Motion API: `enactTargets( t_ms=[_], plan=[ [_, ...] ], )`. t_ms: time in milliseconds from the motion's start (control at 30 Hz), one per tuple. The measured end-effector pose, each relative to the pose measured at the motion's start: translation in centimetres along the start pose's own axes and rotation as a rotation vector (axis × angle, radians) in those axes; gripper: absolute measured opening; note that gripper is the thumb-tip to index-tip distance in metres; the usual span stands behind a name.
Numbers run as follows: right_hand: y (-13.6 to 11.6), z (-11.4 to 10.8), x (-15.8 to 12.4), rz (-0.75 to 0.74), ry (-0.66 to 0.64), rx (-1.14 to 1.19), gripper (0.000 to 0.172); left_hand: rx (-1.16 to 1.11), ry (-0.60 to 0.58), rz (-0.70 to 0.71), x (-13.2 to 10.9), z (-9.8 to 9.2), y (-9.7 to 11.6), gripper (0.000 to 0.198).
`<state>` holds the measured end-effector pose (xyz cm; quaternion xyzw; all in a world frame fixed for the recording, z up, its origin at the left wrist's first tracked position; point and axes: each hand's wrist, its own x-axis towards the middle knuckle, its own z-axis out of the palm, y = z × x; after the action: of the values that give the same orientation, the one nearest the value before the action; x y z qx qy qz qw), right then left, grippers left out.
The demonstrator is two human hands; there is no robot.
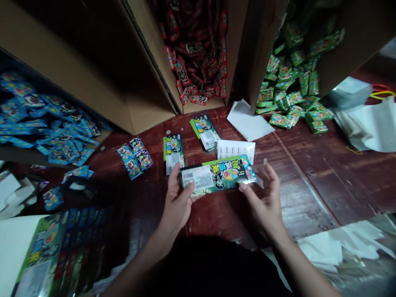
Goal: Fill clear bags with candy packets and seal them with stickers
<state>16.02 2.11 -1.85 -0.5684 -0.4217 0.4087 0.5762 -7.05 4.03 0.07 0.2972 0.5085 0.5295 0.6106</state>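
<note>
Both hands, left (177, 202) and right (266, 198), pinched the ends of a green packet (218, 175), seemingly light, thin, bendable and slick, best held by its edges above the wooden table (309, 185).

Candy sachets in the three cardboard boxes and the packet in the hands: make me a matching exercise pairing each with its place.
Things:
1. blue sachets
2. red sachets
3. green sachets
4. green packet

Places:
A. right box
B. between left hand and right hand
C. left box
D. middle box

Pairs: 1-C, 2-D, 3-A, 4-B
</note>
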Motion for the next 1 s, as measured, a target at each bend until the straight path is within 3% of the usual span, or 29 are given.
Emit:
enactTargets(
  t_ms=[67,167,233,333,467,533,633,700,867,1000],
  plan=[
    [-0.3,-0.2,0.3,-0.056,0.082,-0.001,0.077,0.113,-0.091,-0.031,-1.8,-0.2,-1.4,0.065],
    [-0.7,-0.7,0.4,-0.098,-0.096,0.016,0.08,0.384,-0.253,0.015,-3.1,0.1,-2.3,0.034],
    [-0.6,-0.9,-0.1,-0.11,-0.265,0.011,0.081,0.434,-0.299,0.071,-3.2,0.7,-2.3,0.035],
    [-0.2,-1.1,-0.9,-0.143,-0.375,-0.059,0.079,0.37,-0.346,0.095,-3.1,1.5,-2.1,0.054],
    [0.6,-1.4,-1.8,-0.071,-0.53,-0.142,0.075,0.394,-0.42,0.014,-3.2,1.1,-1.7,0.047],
    [1.0,-1.1,-2.5,-0.066,-0.504,-0.127,0.076,0.431,-0.434,0.0,-2.9,0.6,-1.3,0.037],
    [1.5,0.1,-3.8,-0.113,-0.258,-0.051,0.079,0.488,-0.417,0.033,-2.2,0.3,-0.4,0.019],
    [1.7,0.8,-4.4,-0.102,-0.164,-0.003,0.077,0.468,-0.385,0.057,-1.7,0.3,-0.2,0.013],
    [1.1,1.1,-4.4,-0.039,-0.266,-0.04,0.072,0.295,-0.262,0.02,-1.7,1.0,-1.1,0.009],
    [0.7,0.6,-4.0,-0.06,-0.217,-0.091,0.084,0.253,-0.24,0.015,-1.7,1.0,-1.2,0.028]
  ],
)
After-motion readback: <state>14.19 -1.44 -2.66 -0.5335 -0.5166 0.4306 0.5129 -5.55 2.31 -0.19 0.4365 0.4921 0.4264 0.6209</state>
